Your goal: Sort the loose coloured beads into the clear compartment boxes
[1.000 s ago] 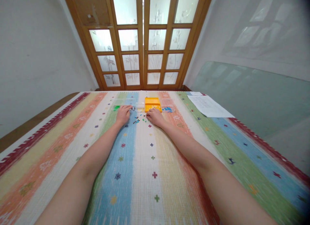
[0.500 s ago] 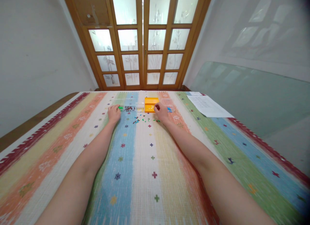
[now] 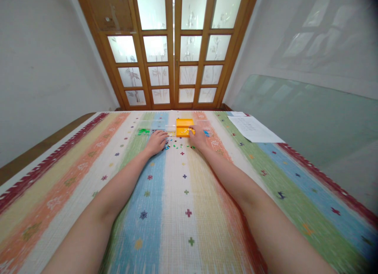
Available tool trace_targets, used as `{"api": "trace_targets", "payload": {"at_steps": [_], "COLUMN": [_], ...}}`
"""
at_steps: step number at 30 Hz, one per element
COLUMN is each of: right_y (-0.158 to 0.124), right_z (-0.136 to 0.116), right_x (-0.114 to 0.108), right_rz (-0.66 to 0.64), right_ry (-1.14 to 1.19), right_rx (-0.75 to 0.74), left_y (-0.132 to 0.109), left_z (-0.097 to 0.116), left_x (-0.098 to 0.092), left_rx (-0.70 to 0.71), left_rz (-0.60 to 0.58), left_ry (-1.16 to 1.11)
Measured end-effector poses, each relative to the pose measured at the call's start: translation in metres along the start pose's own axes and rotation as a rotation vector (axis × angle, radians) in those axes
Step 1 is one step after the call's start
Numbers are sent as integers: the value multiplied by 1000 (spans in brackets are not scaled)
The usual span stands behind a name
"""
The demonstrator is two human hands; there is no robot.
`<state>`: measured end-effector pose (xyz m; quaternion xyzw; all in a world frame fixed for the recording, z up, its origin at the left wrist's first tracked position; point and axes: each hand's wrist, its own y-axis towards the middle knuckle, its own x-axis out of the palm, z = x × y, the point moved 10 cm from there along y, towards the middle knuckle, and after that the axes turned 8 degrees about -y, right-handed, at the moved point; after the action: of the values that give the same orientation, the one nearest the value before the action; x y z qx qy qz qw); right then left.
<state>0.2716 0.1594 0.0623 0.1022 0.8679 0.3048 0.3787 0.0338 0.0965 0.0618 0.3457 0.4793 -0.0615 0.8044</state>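
Note:
My left hand [image 3: 157, 142] is low over the cloth, its fingers stretched out to the right. Its fingertips are beside a scatter of small coloured pieces [image 3: 167, 147], and it partly hides the clear box of dark pieces [image 3: 154, 131]. At the right edge of the orange box [image 3: 184, 123] is my right hand [image 3: 197, 137], thumb and fingers apart over the box's near tray. Small white pieces [image 3: 184, 132] lie in that tray. No piece can be made out in either hand.
A clear box of green pieces [image 3: 144, 131] stands at the left; one with blue pieces [image 3: 206, 133] is right of my right hand. Yellow pieces [image 3: 171, 134] sit left of the orange box. Paper sheets [image 3: 254, 129] lie on the striped tablecloth [image 3: 174, 199] at the right.
My left hand has moved right, from the green pieces to the scattered ones, uncovering the green box. My right hand's pinched fingers have spread at the orange box.

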Motion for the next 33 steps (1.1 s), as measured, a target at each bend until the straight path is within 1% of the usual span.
{"api": "trace_targets", "payload": {"at_steps": [3,5,7,12,16,20,24,28,33], "right_y": [-1,-1,-2,-5,-5,-6,-8,-14,-29], "right_z": [-7,-12,-15,-19,-19,-22,-26,-40,-66], "right_x": [6,8,11,14,16,17,17,23,37], "right_rz": [-32,-37,-39,-49,-82,-96,-111,-206,-354], "right_ry": [-16,-21,-28,-39,-50,-73,-95,-98,-129], "right_rx": [-58,-93,-120,-139,-129,-139,-158,-227,-389], "left_y": [1,0,-1,2,4,5,5,5,4], "left_z": [30,41,45,36,33,28,15,9,11], "left_x": [16,24,31,42,49,46,39,33,32], "left_rx": [96,126,131,44,39,25,-39,-50,-39], "left_rz": [-114,-172,-216,-235,-249,-203,-141,-111,-129], "left_ry": [-20,-12,0,-30,-56,-26,-26,-25,-21]}}
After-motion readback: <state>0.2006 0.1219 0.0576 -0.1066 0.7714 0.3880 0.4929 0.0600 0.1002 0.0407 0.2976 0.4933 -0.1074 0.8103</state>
